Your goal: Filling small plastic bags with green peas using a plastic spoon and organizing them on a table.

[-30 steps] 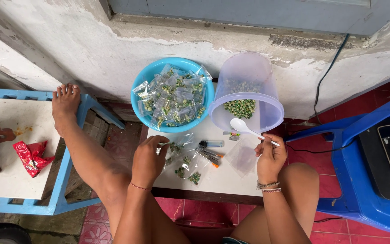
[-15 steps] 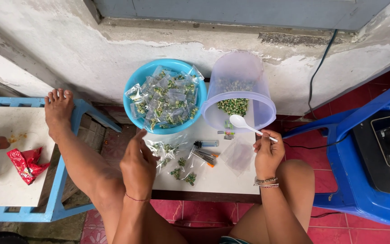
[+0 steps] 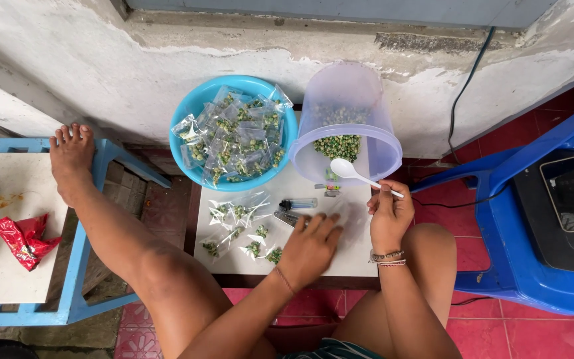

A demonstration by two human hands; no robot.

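Peas fill tipped tub [image 3: 347,113]; packed bags fill blue bowl [image 3: 194,106].

A single head-worn camera looks steeply down, close over the small white counter [image 3: 313,256] against a wall.

A thin red string is worn on the left wrist [image 3: 285,280]. Beaded bracelets are worn on the right wrist [image 3: 386,256]. Arms and legs are left bare.

Left hand [image 3: 310,247] reaches across, fingers spread; right hand [image 3: 388,214] pinches shut.
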